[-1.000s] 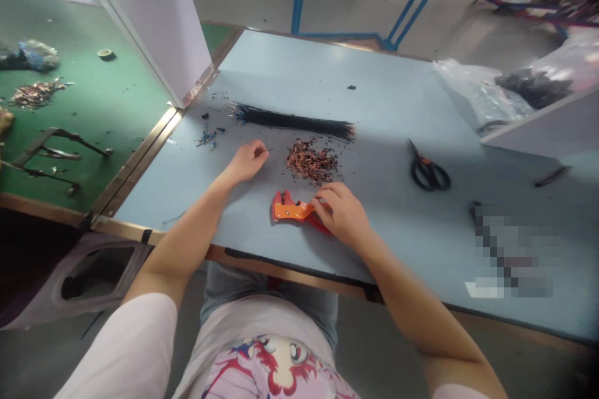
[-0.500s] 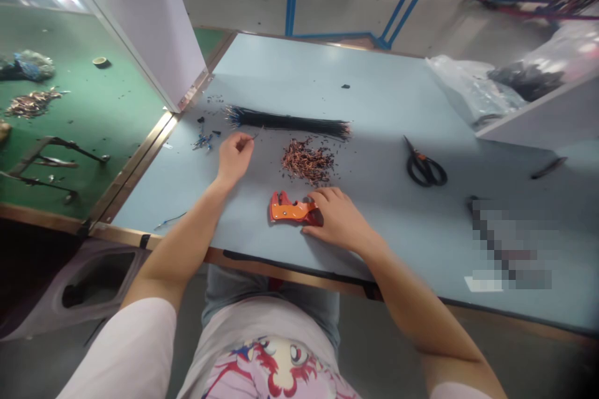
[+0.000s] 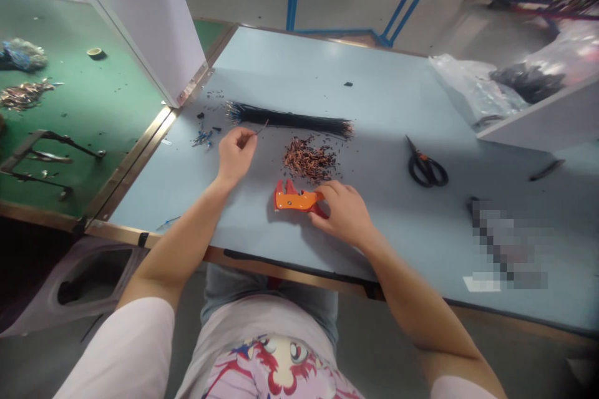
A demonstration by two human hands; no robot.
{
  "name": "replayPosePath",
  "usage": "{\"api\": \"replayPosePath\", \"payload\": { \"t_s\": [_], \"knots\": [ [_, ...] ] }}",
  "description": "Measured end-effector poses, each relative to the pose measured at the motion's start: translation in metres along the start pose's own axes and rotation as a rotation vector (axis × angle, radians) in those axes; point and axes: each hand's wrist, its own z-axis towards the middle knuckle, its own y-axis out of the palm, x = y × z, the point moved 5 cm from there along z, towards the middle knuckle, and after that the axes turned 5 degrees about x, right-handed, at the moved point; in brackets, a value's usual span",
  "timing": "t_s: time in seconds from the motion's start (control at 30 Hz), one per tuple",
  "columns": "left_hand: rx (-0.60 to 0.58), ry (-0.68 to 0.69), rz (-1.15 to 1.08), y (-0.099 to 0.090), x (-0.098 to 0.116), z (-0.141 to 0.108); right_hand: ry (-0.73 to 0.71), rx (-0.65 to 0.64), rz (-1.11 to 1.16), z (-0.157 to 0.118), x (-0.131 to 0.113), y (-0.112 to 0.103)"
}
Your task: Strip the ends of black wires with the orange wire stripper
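Left hand [image 3: 236,153] shifted toward black wire bundle [image 3: 287,118], now pinching one thin wire [image 3: 261,128]; right hand [image 3: 344,212] closed on orange stripper [image 3: 294,199], mid-table.

Short pale pink sleeves, ending above the elbows. Bare arms down to the left hand [image 3: 236,153] and the right hand [image 3: 344,211], with no gloves, rings or watch to see. A light pink T-shirt [image 3: 262,361] with a cartoon print in red, pink and blue, big cartoon eyes in it. Grey-blue jeans [image 3: 276,296] over the lap.
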Motion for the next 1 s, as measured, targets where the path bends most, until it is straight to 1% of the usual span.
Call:
{"api": "replayPosePath", "payload": {
  "t_s": [0.07,0.1,0.13,0.2,0.3,0.37,0.43,0.53,0.6,0.77,1.0],
  "knots": [
    [0.008,0.002,-0.025,0.000,0.002,0.000,0.099,0.102,0.173,0.001,0.007,-0.011],
    [0.003,0.003,-0.047,0.001,0.003,-0.002,0.157,0.131,0.299,0.001,0.011,-0.015],
    [-0.009,0.005,-0.073,0.003,0.005,-0.004,0.214,0.130,0.449,0.000,0.015,-0.016],
    [-0.039,0.018,-0.130,0.008,0.012,-0.012,0.314,0.053,0.798,0.000,0.019,-0.010],
    [-0.080,0.087,-0.192,0.015,0.028,-0.031,0.472,-0.112,1.321,-0.003,0.017,0.009],
    [-0.122,0.148,-0.213,0.019,0.039,-0.044,0.582,-0.163,1.567,-0.005,0.014,0.022],
    [-0.181,0.196,-0.229,0.023,0.049,-0.056,0.653,-0.208,1.728,-0.007,0.009,0.029],
    [-0.263,0.235,-0.250,0.028,0.057,-0.069,0.695,-0.299,1.870,-0.008,-0.001,0.031],
    [-0.292,0.241,-0.257,0.030,0.059,-0.073,0.690,-0.341,1.915,-0.009,-0.006,0.028],
    [-0.312,0.227,-0.249,0.031,0.060,-0.079,0.617,-0.363,1.953,-0.013,-0.012,0.023],
    [-0.354,0.184,-0.299,0.034,0.063,-0.085,0.578,-0.441,1.999,-0.016,-0.015,0.022]
  ]
}}
